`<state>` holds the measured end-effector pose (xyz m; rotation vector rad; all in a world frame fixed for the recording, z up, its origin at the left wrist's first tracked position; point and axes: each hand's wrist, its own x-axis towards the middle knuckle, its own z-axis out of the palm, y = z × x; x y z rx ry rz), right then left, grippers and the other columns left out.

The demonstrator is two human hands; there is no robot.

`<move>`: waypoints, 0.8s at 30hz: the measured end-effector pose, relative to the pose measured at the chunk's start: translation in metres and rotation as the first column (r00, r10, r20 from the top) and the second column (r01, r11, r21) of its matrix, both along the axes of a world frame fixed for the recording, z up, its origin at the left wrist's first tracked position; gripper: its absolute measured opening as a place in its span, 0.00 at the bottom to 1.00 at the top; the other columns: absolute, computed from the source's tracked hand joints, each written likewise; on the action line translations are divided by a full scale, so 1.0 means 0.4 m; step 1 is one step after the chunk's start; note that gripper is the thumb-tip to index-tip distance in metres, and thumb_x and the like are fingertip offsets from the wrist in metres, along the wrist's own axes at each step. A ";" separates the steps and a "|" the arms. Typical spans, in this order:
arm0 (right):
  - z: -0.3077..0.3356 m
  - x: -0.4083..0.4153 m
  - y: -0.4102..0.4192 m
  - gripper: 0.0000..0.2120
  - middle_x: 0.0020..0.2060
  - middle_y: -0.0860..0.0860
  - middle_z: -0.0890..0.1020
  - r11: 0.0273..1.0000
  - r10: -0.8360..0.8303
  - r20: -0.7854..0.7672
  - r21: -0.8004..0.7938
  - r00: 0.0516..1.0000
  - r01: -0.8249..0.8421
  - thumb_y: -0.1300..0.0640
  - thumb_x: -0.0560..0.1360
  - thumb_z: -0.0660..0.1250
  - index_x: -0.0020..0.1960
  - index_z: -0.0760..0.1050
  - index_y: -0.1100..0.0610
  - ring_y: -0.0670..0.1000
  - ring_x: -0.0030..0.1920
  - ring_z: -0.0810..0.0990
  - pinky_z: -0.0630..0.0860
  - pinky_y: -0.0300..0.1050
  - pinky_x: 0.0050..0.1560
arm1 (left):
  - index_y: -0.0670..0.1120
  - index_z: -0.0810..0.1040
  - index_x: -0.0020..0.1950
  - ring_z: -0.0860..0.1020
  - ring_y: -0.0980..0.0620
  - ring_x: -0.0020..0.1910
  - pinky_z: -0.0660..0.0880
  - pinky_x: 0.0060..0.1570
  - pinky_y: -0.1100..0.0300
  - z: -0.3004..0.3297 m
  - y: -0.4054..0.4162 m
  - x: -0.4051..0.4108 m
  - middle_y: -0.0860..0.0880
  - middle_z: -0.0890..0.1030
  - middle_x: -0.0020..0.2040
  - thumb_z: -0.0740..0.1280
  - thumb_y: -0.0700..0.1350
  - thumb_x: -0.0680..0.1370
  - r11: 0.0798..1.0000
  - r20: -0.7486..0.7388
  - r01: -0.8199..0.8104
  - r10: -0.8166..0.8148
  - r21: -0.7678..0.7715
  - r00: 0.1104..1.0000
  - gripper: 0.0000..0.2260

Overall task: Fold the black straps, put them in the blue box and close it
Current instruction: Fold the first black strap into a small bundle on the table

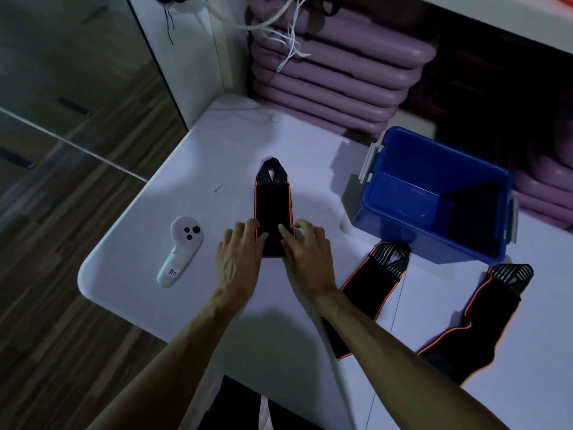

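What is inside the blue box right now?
The blue box shows only its bare floor; no straps are visible inside. A dark shadow covers its right part, hiding that corner.

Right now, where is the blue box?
In the head view the blue box stands open on the white table, far right, just beyond two unfolded black straps and right of both hands.

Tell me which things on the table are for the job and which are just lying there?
For the job: folded strap under both hands; two more black straps; blue box.
Just lying there: white controller; small screw.
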<state>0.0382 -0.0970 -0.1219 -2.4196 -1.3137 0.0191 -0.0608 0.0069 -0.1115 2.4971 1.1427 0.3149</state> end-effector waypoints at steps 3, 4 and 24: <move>-0.002 0.005 -0.004 0.16 0.57 0.55 0.78 1.000 0.008 -0.025 0.017 1.000 -0.007 0.57 0.78 0.68 0.66 0.75 0.55 0.60 0.51 0.75 0.75 0.52 0.44 | 0.45 0.73 0.53 0.74 0.44 0.46 0.74 0.39 0.50 -0.006 -0.001 -0.014 0.45 0.74 0.54 0.62 0.48 0.79 0.996 0.048 0.074 -0.077 0.056 0.996 0.08; 0.002 0.006 -0.006 0.12 0.56 0.54 0.78 0.999 0.001 -0.059 0.034 0.998 0.001 0.56 0.80 0.64 0.63 0.75 0.55 0.60 0.51 0.75 0.74 0.52 0.44 | 0.45 0.74 0.54 0.74 0.44 0.47 0.74 0.39 0.50 -0.011 -0.001 -0.022 0.44 0.74 0.55 0.63 0.47 0.79 0.991 0.052 0.114 -0.118 0.075 0.992 0.08; -0.065 0.009 -0.015 0.27 0.67 0.56 0.76 0.987 0.137 0.230 -0.117 0.964 -0.112 0.59 0.76 0.70 0.73 0.68 0.59 0.59 0.61 0.74 0.72 0.53 0.51 | 0.42 0.74 0.67 0.79 0.44 0.53 0.75 0.44 0.53 -0.063 0.011 -0.052 0.41 0.78 0.63 0.75 0.43 0.70 0.890 -0.093 0.366 -0.354 0.273 0.930 0.26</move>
